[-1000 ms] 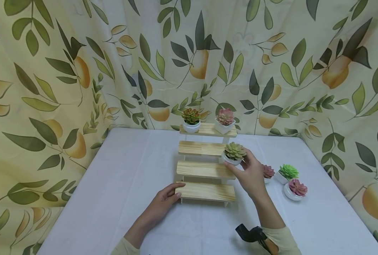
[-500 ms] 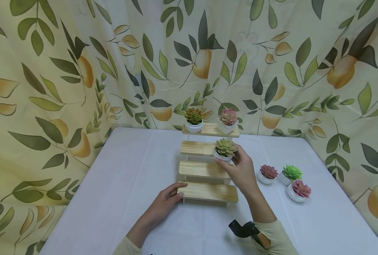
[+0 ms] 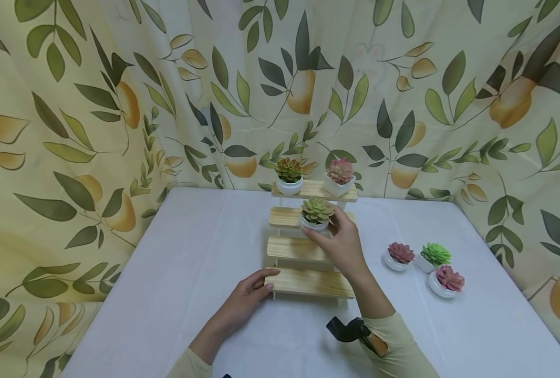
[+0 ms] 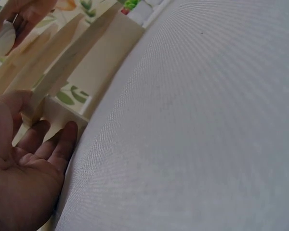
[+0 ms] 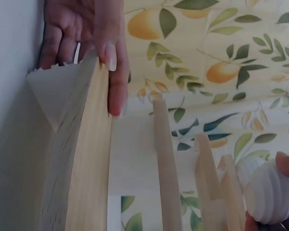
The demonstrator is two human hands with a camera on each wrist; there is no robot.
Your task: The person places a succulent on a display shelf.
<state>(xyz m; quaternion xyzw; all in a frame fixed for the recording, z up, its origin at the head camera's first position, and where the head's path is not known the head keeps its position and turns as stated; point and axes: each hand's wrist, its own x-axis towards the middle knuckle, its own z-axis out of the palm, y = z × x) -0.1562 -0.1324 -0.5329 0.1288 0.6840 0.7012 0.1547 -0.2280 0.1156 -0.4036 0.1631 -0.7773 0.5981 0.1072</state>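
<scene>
A tiered wooden display stand [image 3: 310, 282] with pale plank shelves stands mid-table. My left hand [image 3: 244, 296] grips the left end of its lowest shelf; in the right wrist view a thumb and finger pinch that shelf's end [image 5: 89, 120]. My right hand [image 3: 343, 241] holds a pale green artificial succulent [image 3: 317, 211] in a round white pot [image 3: 314, 224], thumb and fingers around the pot. It hangs over the left-middle of the second shelf from the top. The ribbed pot [image 5: 269, 192] shows at the right edge of the right wrist view.
On the top shelf sit a red-green succulent [image 3: 289, 170] and a pink one [image 3: 340, 171], both in white pots. Right of the stand are a dark red succulent [image 3: 401, 253], a bright green one [image 3: 436, 254] and a pink one [image 3: 449, 278]. A patterned curtain [image 3: 204, 79] hangs behind.
My right hand has carried the pale green succulent leftward, from the right end of the shelves to above the second shelf. My left hand keeps its grip on the lowest shelf.
</scene>
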